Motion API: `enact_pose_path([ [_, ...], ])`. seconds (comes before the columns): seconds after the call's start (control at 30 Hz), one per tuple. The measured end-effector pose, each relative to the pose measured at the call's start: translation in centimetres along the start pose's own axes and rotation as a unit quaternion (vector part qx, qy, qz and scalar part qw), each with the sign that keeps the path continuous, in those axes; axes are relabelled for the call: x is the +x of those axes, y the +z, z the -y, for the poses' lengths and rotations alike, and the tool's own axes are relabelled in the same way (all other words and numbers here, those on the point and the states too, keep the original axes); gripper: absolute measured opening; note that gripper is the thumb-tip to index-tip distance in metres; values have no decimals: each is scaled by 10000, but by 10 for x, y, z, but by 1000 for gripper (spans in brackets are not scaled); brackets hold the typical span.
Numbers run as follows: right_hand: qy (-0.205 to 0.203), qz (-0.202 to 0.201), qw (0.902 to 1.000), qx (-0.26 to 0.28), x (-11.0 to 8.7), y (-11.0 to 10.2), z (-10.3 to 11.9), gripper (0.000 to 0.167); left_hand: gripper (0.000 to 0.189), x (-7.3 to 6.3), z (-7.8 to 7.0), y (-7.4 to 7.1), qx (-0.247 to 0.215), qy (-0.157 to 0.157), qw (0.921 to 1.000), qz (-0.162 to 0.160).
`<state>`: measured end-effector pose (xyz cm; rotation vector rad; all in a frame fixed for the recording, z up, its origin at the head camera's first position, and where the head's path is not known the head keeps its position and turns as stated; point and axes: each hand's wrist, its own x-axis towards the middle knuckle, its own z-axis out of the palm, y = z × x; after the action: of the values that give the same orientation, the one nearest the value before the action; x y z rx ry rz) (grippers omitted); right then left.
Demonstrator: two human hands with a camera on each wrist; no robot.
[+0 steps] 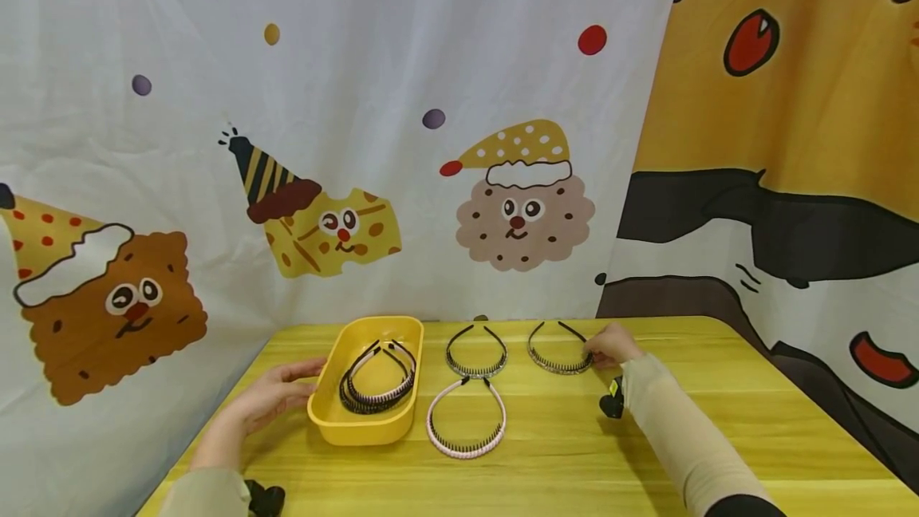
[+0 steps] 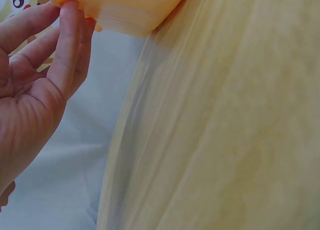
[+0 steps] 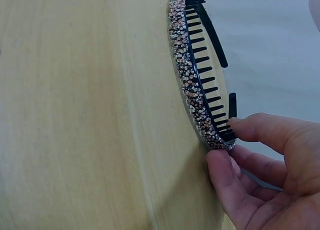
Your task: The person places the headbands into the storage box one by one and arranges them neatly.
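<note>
- Right hand (image 1: 610,344): thumb and fingers closed in a pinch on the right side of a glittery headband (image 1: 560,369) at the far side of the tabletop (image 1: 560,461); whether it is lifted cannot be told.
- Left hand (image 1: 276,397): fingers extended, not wrapped round anything; fingertips at the left side of the yellow tray (image 1: 366,433).
- Risk: the pinched headband could swivel or slip – the hold is at one side only.
- Risk: the tray could slide if the left fingers push, there being no visible grip.
- Risk: combs could snag where the headbands in the tray (image 1: 376,400) overlap.
- Count: one tray; three headbands outside it – the pinched one, a second glittery headband (image 1: 476,374) to its left, and a pink headband (image 1: 467,453) nearer the person; at least two inside, exact number obscured by overlap.
</note>
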<state>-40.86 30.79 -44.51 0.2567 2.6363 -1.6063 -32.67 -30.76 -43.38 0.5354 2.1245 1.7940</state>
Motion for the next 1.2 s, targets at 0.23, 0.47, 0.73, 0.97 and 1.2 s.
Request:
enact_pose_path([
  [0.23, -76, 11, 10000, 50, -5, -5, 1, 29, 64, 3, 2, -3, 57, -54, 10000, -61],
  [0.47, -66, -62, 10000, 36, -3, -11, -1, 27, 64, 4, 2, -3, 84, 28, 10000, 38],
  [0.73, 41, 125, 9996, 256, -5, -16, -1, 26, 64, 2, 2, -2, 26, -35, 10000, 75],
  [0.97, 0, 224, 9984, 518, -10, -19, 0, 30, 65, 1, 3, -1, 14, -75, 10000, 29],
  [1.2, -44, 305, 9970, 709, -15, -22, 5, 40, 65, 1, 2, -2, -12, -70, 10000, 9],
])
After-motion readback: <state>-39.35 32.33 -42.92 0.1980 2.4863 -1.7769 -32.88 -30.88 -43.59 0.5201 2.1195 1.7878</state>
